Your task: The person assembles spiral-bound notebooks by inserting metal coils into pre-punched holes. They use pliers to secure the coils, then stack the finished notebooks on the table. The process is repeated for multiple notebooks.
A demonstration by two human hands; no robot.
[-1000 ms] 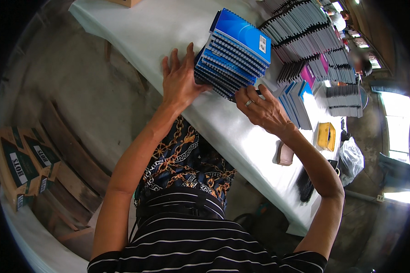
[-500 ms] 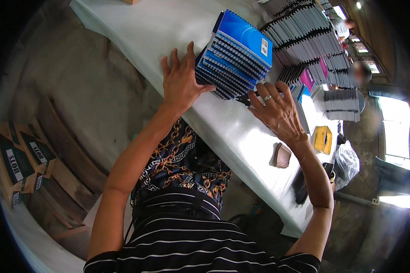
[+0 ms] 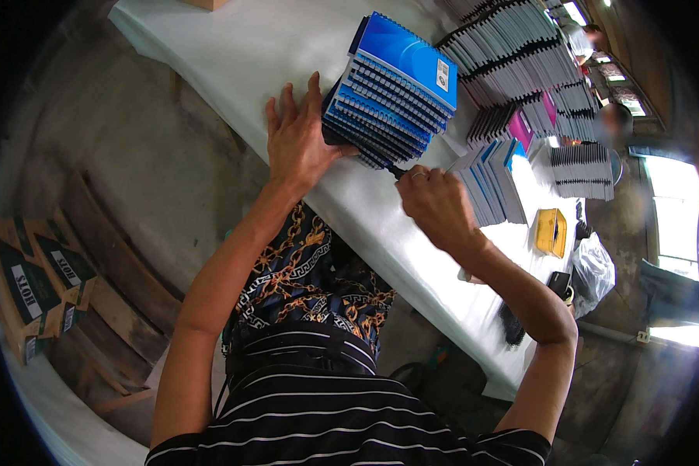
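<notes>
A stack of blue spiral-bound notebooks [image 3: 392, 101] stands on the white table, its black coil edges facing me and a white label on the top cover. My left hand [image 3: 299, 144] rests against the stack's left side, fingers spread, the thumb lying along its lower near corner. In my closed right hand [image 3: 439, 203] is a small dark tool [image 3: 396, 171], its tip at the coils of the lowest notebooks. My fingers cover most of the tool, so its exact kind is hidden.
Tall rows of bound books [image 3: 512, 58] fill the far right. Blue-covered books [image 3: 499, 182] lean beyond my right hand, near a yellow container [image 3: 551, 233] and a clear plastic bag [image 3: 592, 268]. Black coils [image 3: 512, 325] lie by the table's right end. Cardboard boxes [image 3: 35, 279] sit at lower left.
My right hand has moved left and a little down, its fingers now closed tighter around the tool at the coils. The left hand stays at the stack. The view has shifted slightly.
</notes>
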